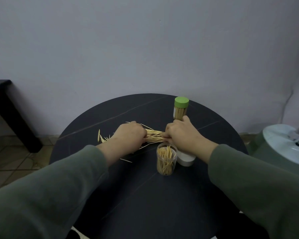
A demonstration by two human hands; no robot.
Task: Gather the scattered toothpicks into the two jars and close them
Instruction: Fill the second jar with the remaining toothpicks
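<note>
Toothpick bundle (pixel 154 136) lies mid-table; open jar (pixel 166 160) (part-filled) upright nearby; green-lidded jar (pixel 180 108) behind.

- A round dark table (pixel 128 195) with thin pale veins carries everything.
- An open clear jar (pixel 166 159) with toothpicks stands upright near the middle.
- A white lid (pixel 186 159) lies just right of it.
- A jar with a green cap (pixel 180 108) stands at the far right.
- Loose toothpicks (pixel 103 138) lie scattered at the left; a bundle (pixel 154 136) lies at the centre.
</note>
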